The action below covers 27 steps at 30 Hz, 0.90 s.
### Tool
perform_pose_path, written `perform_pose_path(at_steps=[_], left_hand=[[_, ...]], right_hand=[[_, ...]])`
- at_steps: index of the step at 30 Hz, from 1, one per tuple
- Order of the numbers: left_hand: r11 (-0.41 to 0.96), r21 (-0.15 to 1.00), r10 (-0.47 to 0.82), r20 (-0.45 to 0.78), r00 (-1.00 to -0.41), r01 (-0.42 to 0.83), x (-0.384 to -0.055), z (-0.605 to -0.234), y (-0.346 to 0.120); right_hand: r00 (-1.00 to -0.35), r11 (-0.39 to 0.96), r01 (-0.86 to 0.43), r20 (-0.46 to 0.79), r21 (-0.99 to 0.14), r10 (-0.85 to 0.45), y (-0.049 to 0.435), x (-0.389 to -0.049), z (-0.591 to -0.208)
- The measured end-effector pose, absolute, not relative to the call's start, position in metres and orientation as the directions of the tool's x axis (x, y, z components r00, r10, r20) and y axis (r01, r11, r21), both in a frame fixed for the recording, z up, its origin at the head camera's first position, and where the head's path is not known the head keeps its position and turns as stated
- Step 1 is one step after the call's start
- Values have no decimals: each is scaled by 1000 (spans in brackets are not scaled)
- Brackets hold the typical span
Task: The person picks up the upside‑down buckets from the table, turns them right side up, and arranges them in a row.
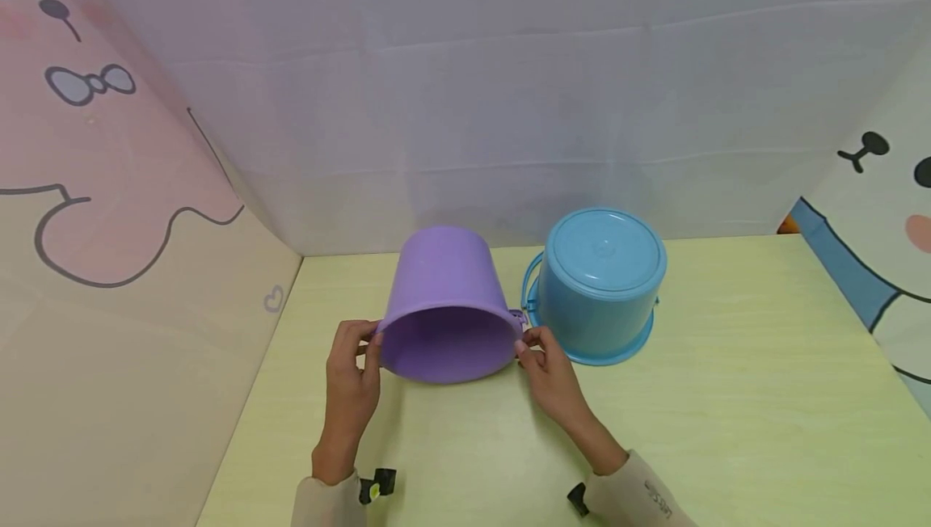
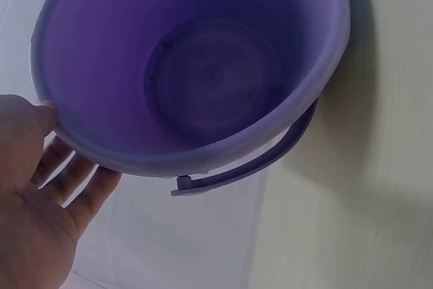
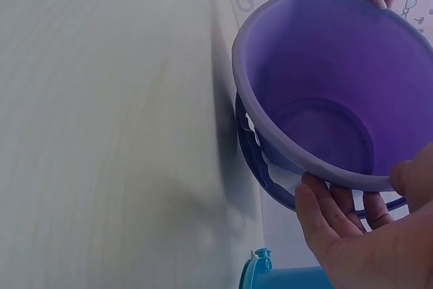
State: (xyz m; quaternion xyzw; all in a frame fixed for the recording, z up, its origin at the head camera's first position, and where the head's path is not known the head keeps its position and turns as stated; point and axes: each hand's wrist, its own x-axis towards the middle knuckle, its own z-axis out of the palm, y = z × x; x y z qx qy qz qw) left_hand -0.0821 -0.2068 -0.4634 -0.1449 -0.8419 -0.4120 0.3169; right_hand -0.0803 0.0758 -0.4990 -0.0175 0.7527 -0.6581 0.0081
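Observation:
A purple bucket (image 1: 449, 268) is tilted in the head view, its open mouth toward me and its base toward the back wall. My left hand (image 1: 352, 381) pinches its rim on the left side, thumb at the inner edge and fingers behind, as the left wrist view shows. On the opposite side my right hand (image 1: 553, 377) grips the rim in the same way. The bucket's handle (image 2: 254, 164) hangs along the underside of the rim. Inside, the bucket (image 3: 318, 65) holds nothing. Just right of it a blue bucket (image 1: 600, 301) stands upside down on the table.
The pale yellow-green table (image 1: 727, 398) meets a white cloth wall (image 1: 509, 107) behind the buckets. Printed panels with cartoon figures stand at the left (image 1: 131, 228) and right. The blue bucket's handle (image 1: 529, 278) sticks out toward the purple bucket.

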Motion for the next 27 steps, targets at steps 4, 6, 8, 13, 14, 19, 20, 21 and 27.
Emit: perform_pose_path(at_steps=[4,6,8,13,14,19,20,21,27], left_hand=[[607,614,-30,651,-758,504,-82,-463,-207],[604,621,-35,646,-762,499,-82,-463,-207],[605,628,-41,639,-768,490,-82,-463,-207],[601,650,-61,617,-784,465,-82,-463,-208],[598,656,-65,612,-788,461,-82,-464,-208],[583,684,-82,587,-805,439,-83,-464,-208],[580,689,-86,582,-808,435,-83,-465,-209],[575,696,-91,577,-812,430,-84,-465,-209],[556,725,-114,551,-827,406,-84,-466,-210]], right_hand=[[-999,98,-10,6,-995,-43,75,-80,-496],[-999,88,-15,11,-996,-46,76,-80,-495],[-999,89,-27,23,-996,-48,76,-80,-495],[-998,99,-40,35,-994,-50,76,-81,-495],[-998,101,-38,33,-994,-49,76,-81,-495],[-998,102,-32,27,-994,-50,76,-81,-494],[-998,101,-31,26,-994,-49,76,-81,-493],[-998,100,-34,29,-994,-49,76,-81,-493],[-998,77,-42,38,-996,-53,75,-80,-491]])
